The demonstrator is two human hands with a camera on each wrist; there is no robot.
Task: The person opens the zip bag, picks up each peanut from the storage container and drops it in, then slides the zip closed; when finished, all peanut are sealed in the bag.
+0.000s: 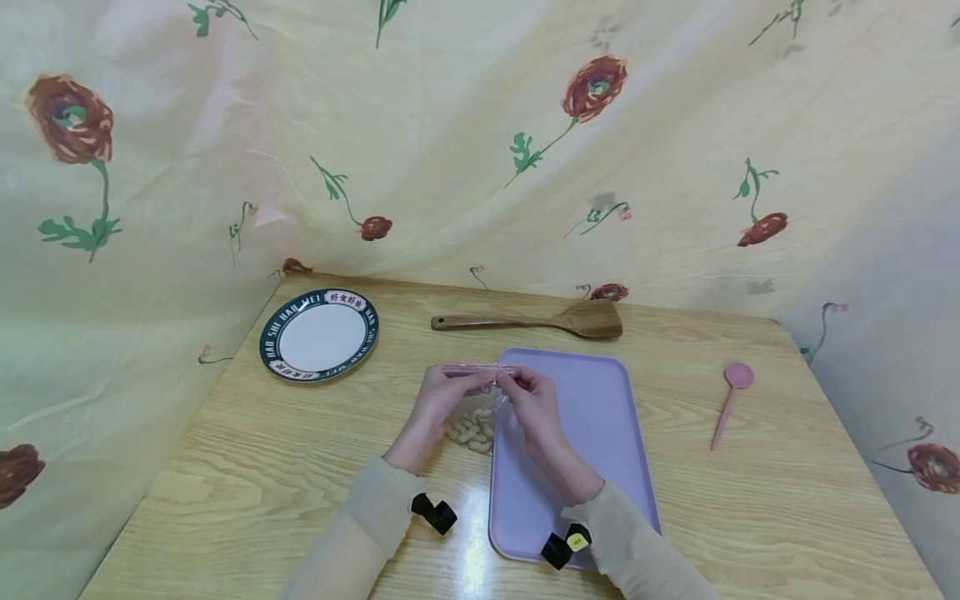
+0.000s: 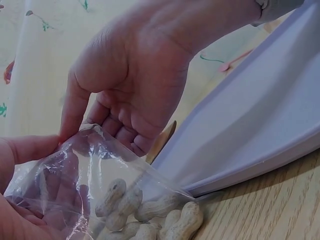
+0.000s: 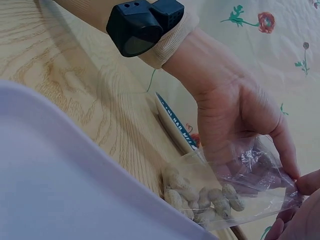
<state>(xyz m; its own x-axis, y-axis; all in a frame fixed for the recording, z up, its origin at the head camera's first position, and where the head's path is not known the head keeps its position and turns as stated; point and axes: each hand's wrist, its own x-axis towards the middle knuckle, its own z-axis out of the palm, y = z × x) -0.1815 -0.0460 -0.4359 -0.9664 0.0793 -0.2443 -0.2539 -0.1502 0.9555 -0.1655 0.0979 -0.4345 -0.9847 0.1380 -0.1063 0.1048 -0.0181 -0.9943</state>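
A clear plastic bag (image 2: 95, 165) with several unshelled peanuts (image 1: 471, 430) in its lower part hangs between my two hands. My left hand (image 1: 441, 398) pinches the upper edge of the bag from the left, its other fingers behind the film. Opposite it, my right hand (image 1: 536, 404) pinches the same edge between thumb and index finger, the remaining fingers curled. The thumbs nearly meet at the top of the bag. In the right wrist view the peanuts (image 3: 220, 200) sit at the bag's bottom, beside the tray's rim. Whether the bag's mouth is parted, I cannot tell.
A lavender tray (image 1: 592, 433) lies under and beside my right hand. Behind it is a wooden spatula (image 1: 592, 319). To the left stands a white plate (image 1: 326, 337) with a dark lettered rim; a pink spoon (image 1: 738, 376) lies at the right.
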